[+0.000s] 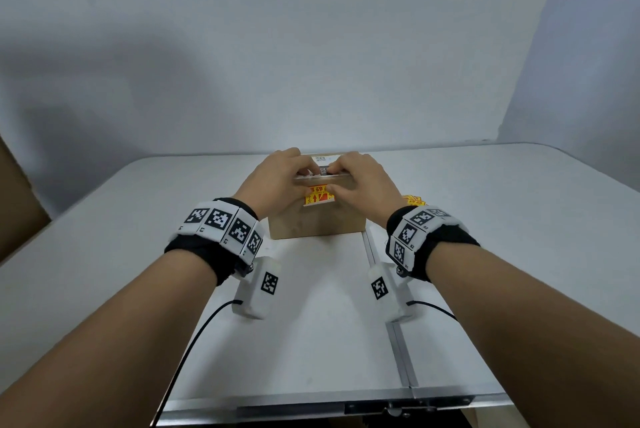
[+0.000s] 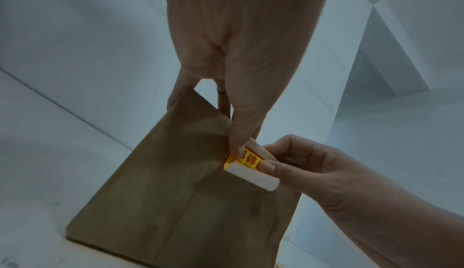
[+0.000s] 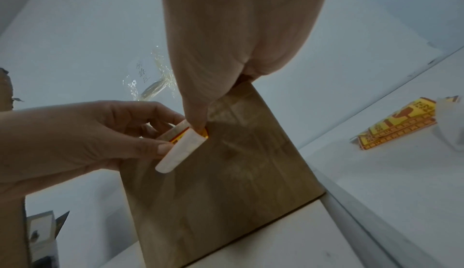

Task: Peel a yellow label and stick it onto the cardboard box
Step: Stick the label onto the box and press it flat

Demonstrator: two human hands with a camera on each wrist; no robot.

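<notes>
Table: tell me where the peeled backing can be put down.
Bare table lies between the wrists, in front of the box, and left of the box. It is crowded at the box's front face, where both hands work the label, and right of the box, where spare labels lie.

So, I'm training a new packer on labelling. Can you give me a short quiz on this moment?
1. True or false: the yellow label lies flat on the top face of the cardboard box.
2. Where is the stack of spare labels? A: on the table, to the right of the box. B: on top of the box. C: in a hand.
3. Of the left hand and the right hand, how many touch the label or its white backing?

Key:
1. False. It is going onto the front side face, just below the top edge.
2. A.
3. Two. A thumb of each is on it.
</notes>
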